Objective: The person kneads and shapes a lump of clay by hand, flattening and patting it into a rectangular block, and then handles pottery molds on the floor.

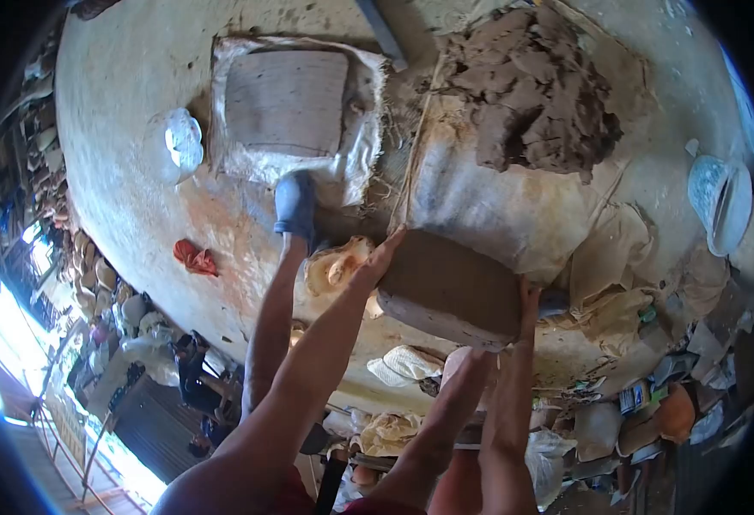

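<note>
Two hands at work: left hand [381,263] and right hand [528,299], partly curled, grip the clay block [456,285] mid-frame, which could tip if either slackens!

Brown clay block [450,287], brown clay heap [540,90], grey faintly lined slab [284,101], blue shoe [294,202], red cloth [195,257]

Slab [287,103] on sheet [355,169]; clay heap [540,90] right; block [450,283] nearer

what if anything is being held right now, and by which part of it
A big brown block of clay, held by its two opposite ends: left hand on the left end, right hand on the right.
</note>
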Tool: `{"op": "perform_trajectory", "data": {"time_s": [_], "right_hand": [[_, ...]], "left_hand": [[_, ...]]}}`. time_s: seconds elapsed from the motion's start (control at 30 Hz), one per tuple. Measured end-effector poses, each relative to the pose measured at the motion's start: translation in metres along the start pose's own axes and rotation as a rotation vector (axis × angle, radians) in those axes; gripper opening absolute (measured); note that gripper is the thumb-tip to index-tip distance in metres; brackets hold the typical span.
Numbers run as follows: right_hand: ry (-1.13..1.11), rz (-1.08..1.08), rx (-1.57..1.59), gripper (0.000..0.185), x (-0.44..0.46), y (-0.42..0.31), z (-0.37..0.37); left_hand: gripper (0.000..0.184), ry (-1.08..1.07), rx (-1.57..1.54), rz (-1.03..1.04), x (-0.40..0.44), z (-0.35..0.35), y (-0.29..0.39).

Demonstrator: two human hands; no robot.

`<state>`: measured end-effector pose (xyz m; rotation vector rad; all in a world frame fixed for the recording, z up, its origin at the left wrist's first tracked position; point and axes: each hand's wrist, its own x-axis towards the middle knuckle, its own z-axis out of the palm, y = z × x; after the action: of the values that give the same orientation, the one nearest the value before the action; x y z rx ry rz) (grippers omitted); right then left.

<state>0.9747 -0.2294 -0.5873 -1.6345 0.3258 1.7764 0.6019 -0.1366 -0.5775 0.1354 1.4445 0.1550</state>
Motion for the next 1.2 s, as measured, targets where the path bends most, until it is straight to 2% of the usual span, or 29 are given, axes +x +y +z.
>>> {"op": "perform_trajectory", "data": {"time_s": [0.03, 0.07, 0.17, 0.23, 0.27, 0.3, 0.33, 0.37, 0.43, 0.47, 0.5, 0.53, 0.57, 0.6, 0.63, 0.67, 0.7, 0.77, 0.8, 0.83, 0.87, 0.93, 0.97, 1.03, 1.07, 1.13, 1.2], "right_hand": [[-0.051, -0.031, -0.154, 0.079, 0.0, 0.002, -0.009], [-0.059, -0.037, -0.169, 0.079, -0.004, -0.009, -0.008], [0.151, -0.279, -0.976, 0.062, -0.021, -0.049, 0.02], [0.319, -0.442, -1.512, 0.051, -0.031, -0.064, 0.039], [0.35, -0.6, -1.484, 0.039, -0.029, -0.065, 0.053], [0.337, -0.613, -1.49, 0.039, -0.032, -0.066, 0.086], [0.292, -0.689, -1.383, 0.037, -0.041, -0.07, 0.145], [0.248, -0.751, -1.28, 0.035, -0.048, -0.068, 0.2], [-0.058, -0.792, -1.245, 0.033, -0.035, -0.051, 0.293], [-0.154, -0.887, -1.238, 0.037, -0.018, -0.037, 0.338], [-0.2, -0.841, -1.123, 0.041, -0.001, -0.026, 0.387], [-0.208, -0.771, -1.023, 0.047, 0.029, -0.011, 0.425], [-0.189, -0.706, -1.074, 0.054, 0.046, -0.01, 0.469], [-0.12, -0.76, -0.997, 0.063, 0.078, 0.004, 0.5], [-0.038, -0.744, -1.07, 0.07, 0.109, 0.01, 0.526], [0.119, -0.773, -1.268, 0.073, 0.14, 0.017, 0.547], [0.115, -0.778, -1.26, 0.073, 0.149, 0.021, 0.565], [0.434, -0.655, -1.354, 0.076, 0.157, 0.025, 0.581], [0.478, -0.565, -1.253, 0.084, 0.154, 0.027, 0.582], [0.496, -0.571, -1.267, 0.084, 0.15, 0.029, 0.579], [0.483, -0.605, -1.27, 0.087, 0.155, 0.032, 0.575], [0.475, -0.657, -1.287, 0.091, 0.164, 0.028, 0.586], [0.463, -0.62, -1.285, 0.092, 0.164, 0.027, 0.588], [0.476, -0.593, -1.304, 0.093, 0.157, 0.023, 0.591], [0.525, -0.516, -1.292, 0.093, 0.149, 0.021, 0.605], [0.538, -0.437, -1.199, 0.088, 0.15, 0.021, 0.612], [0.498, -0.504, -1.171, 0.084, 0.16, 0.026, 0.598]], "left_hand": [[0.079, -0.104, -0.212, -0.209, -0.003, 0.005, 0.012], [0.079, -0.048, -0.185, -0.186, -0.001, 0.009, 0.013], [0.078, 0.287, 0.139, 0.042, -0.004, 0.012, 0.011], [0.078, 0.307, 0.27, 0.15, -0.018, 0.012, 0.013], [0.077, 0.273, 0.355, 0.205, -0.029, 0.013, 0.012], [0.077, 0.243, 0.436, 0.264, -0.04, 0.014, 0.011], [0.076, 0.169, 0.617, 0.369, -0.048, 0.013, 0.008], [0.076, 0.176, 0.604, 0.369, -0.057, 0.014, 0.005], [0.079, 0.241, 0.632, 0.435, -0.075, 0.013, 0.002], [0.079, 0.247, 0.628, 0.444, -0.082, 0.007, 0.005], [0.076, 0.211, 0.563, 0.389, -0.091, 0.0, 0.009], [0.073, 0.176, 0.5, 0.331, -0.098, -0.011, 0.015], [0.073, 0.183, 0.499, 0.334, -0.103, -0.027, 0.029], [0.071, 0.048, 0.463, 0.206, -0.109, -0.046, 0.046], [0.069, -0.087, 0.429, 0.08, -0.111, -0.066, 0.061], [0.064, 0.014, 0.569, 0.169, -0.111, -0.084, 0.072], [0.064, 0.021, 0.574, 0.173, -0.096, -0.11, 0.068], [0.05, 0.166, 0.389, 0.451, -0.062, -0.156, 0.056], [0.048, 0.221, 0.064, 0.413, -0.057, -0.169, 0.07], [0.046, 0.271, -0.258, 0.369, -0.052, -0.183, 0.086], [0.046, 0.252, -0.266, 0.38, -0.045, -0.199, 0.095], [0.065, 0.322, -0.366, 0.328, -0.03, -0.226, 0.105], [0.065, 0.302, -0.386, 0.323, -0.036, -0.228, 0.117], [0.071, 0.182, -0.693, 0.053, -0.052, -0.225, 0.15], [0.082, 0.091, -0.856, -0.028, -0.02, -0.219, 0.133], [0.084, 0.052, -0.996, -0.029, 0.006, -0.202, 0.135], [0.09, 0.009, -1.16, -0.038, 0.018, -0.18, 0.136]]}}
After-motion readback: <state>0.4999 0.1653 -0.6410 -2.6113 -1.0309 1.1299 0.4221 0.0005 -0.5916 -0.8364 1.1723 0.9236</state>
